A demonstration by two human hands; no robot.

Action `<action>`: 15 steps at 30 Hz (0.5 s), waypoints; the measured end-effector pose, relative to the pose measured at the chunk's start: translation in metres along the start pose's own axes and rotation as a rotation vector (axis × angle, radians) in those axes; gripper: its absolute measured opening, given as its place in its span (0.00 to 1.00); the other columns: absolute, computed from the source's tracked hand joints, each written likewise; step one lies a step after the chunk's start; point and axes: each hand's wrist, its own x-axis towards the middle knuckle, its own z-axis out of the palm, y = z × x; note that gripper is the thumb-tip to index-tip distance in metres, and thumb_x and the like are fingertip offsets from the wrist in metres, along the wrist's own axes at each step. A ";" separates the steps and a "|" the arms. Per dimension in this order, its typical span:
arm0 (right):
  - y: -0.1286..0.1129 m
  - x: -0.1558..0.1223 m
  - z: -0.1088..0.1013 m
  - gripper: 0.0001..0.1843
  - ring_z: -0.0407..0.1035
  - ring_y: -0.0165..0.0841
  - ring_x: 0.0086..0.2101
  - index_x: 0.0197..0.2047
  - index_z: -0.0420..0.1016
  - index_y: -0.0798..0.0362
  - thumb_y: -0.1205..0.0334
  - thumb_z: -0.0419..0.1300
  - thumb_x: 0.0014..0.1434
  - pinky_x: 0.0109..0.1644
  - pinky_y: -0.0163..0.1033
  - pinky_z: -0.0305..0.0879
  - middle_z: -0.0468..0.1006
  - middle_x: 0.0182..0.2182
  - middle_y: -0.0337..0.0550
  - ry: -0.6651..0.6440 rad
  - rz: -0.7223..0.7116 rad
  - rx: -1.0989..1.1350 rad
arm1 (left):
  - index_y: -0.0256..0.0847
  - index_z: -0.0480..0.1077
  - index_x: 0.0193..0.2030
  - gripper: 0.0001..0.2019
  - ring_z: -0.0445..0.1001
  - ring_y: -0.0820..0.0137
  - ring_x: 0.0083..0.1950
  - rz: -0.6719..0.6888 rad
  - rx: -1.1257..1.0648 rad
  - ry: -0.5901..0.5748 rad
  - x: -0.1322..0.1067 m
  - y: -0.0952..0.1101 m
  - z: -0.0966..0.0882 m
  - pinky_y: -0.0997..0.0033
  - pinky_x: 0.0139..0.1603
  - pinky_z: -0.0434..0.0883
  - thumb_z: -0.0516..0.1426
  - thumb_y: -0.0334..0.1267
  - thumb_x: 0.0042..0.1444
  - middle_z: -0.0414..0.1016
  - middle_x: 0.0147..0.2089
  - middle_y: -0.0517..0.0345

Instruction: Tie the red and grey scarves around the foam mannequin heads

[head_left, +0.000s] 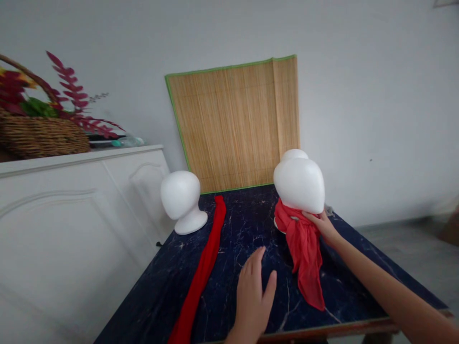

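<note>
My right hand (pixel 322 223) grips the neck of a white foam mannequin head (pixel 300 184) that is tilted and lifted near the table's right side; a red scarf (pixel 304 253) is tied round its neck and hangs down to the table. Behind it shows the top of another white foam head (pixel 294 154). My left hand (pixel 254 298) hovers over the dark marbled table (pixel 251 220), fingers together and stretched out, holding nothing. To its left a long red scarf (pixel 201 277) lies stretched along the table.
A further white foam head (pixel 182 200) stands at the table's back left. A bamboo mat (pixel 234 126) leans on the wall behind. At the left is a white cabinet (pixel 71 215) with a wicker basket (pixel 39 136) of red flowers.
</note>
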 end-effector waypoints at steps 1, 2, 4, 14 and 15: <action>0.000 -0.014 0.011 0.42 0.64 0.43 0.55 0.60 0.61 0.46 0.57 0.73 0.43 0.63 0.51 0.58 0.71 0.55 0.45 -0.026 -0.022 -0.012 | 0.46 0.50 0.68 0.27 0.57 0.64 0.68 -0.027 -0.089 -0.014 0.016 0.005 -0.002 0.57 0.67 0.58 0.49 0.42 0.64 0.57 0.69 0.53; 0.000 -0.029 0.024 0.43 0.64 0.42 0.55 0.61 0.60 0.45 0.56 0.72 0.44 0.63 0.51 0.57 0.70 0.56 0.45 -0.046 -0.072 -0.036 | 0.46 0.48 0.69 0.28 0.53 0.64 0.70 -0.042 -0.176 -0.022 0.030 0.009 -0.003 0.56 0.69 0.54 0.49 0.44 0.64 0.54 0.70 0.52; -0.002 -0.060 0.050 0.45 0.62 0.41 0.58 0.63 0.57 0.45 0.57 0.71 0.45 0.65 0.49 0.54 0.67 0.59 0.45 -0.052 -0.198 -0.076 | 0.46 0.48 0.69 0.29 0.49 0.64 0.71 -0.042 -0.331 -0.013 0.054 0.013 -0.004 0.57 0.71 0.50 0.49 0.46 0.63 0.50 0.71 0.52; 0.024 -0.133 0.092 0.43 0.48 0.39 0.65 0.68 0.48 0.41 0.55 0.65 0.54 0.68 0.47 0.46 0.49 0.68 0.41 -0.116 -0.269 -0.150 | 0.46 0.53 0.65 0.29 0.53 0.64 0.69 -0.096 -0.598 0.113 0.060 -0.019 -0.008 0.60 0.70 0.49 0.56 0.40 0.58 0.54 0.68 0.52; 0.029 -0.132 0.089 0.42 0.48 0.39 0.64 0.68 0.49 0.42 0.55 0.65 0.54 0.68 0.47 0.47 0.50 0.67 0.41 -0.119 -0.272 -0.161 | 0.45 0.52 0.65 0.29 0.53 0.64 0.69 -0.116 -0.612 0.113 0.056 -0.022 -0.005 0.60 0.70 0.49 0.56 0.40 0.58 0.54 0.68 0.51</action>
